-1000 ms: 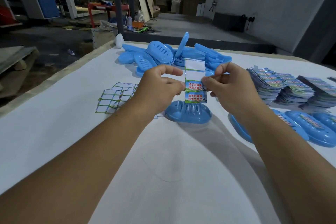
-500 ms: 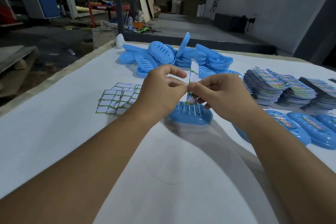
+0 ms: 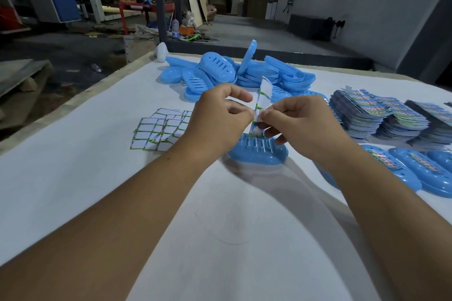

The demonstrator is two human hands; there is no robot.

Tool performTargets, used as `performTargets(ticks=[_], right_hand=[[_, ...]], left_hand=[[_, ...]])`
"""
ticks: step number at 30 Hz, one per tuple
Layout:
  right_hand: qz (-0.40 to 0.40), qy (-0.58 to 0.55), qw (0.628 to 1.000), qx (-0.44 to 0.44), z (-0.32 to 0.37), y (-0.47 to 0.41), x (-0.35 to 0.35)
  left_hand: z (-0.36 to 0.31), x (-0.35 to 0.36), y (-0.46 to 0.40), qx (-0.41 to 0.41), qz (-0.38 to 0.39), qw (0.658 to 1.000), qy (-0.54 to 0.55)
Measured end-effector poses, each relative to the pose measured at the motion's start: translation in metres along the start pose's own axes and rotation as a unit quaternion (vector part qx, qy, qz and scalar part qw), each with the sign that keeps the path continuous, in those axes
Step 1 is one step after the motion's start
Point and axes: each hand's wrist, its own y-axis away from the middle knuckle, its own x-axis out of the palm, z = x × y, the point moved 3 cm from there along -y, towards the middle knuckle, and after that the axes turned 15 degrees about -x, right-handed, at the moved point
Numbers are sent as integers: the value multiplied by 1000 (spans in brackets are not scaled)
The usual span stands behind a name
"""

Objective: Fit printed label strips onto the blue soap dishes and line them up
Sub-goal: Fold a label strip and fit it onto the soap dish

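Both hands meet over the middle of the white-covered table (image 3: 73,178), pinching one narrow printed paper label strip (image 3: 263,95) with green edging. The left hand (image 3: 220,117) nips the strip's edge between thumb and curled fingers, its index finger arched out above; the right hand (image 3: 298,124) pinches the same spot from the other side, fingers bent. The strip stands nearly upright, edge-on to the camera, its lower end reaching down to the slotted top of a blue oval plastic soap dish (image 3: 258,153) lying on the table just below the hands. To the left lies a loose spread of white, green-bordered label sheets (image 3: 161,129). Behind, at the far edge, sits a heap of unlabelled blue soap dishes (image 3: 220,73). To the right are tall stacks of printed labels (image 3: 381,115), and in front of them a row of blue dishes already carrying labels (image 3: 415,168).
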Motion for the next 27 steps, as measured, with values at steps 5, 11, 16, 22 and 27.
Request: performTargets(ticks=[5,11,16,22,27], right_hand=[[-10,-19,1000,21,-3,-1,-2],[-19,-42,998,40,-8,1,-7],[-34,-46,997,56,-8,0,-11],[-42,-45,995,79,-9,-2,-15],[-36,-45,994,92,-10,-2,-13]], left_hand=[[5,-4,-6,-30,-35,999,-9],[11,-14,-16,-63,-79,995,-2],[16,-22,-22,-91,-105,990,-38],[21,-29,-27,-121,-113,983,-81],[20,-35,-28,-113,-122,969,-181]])
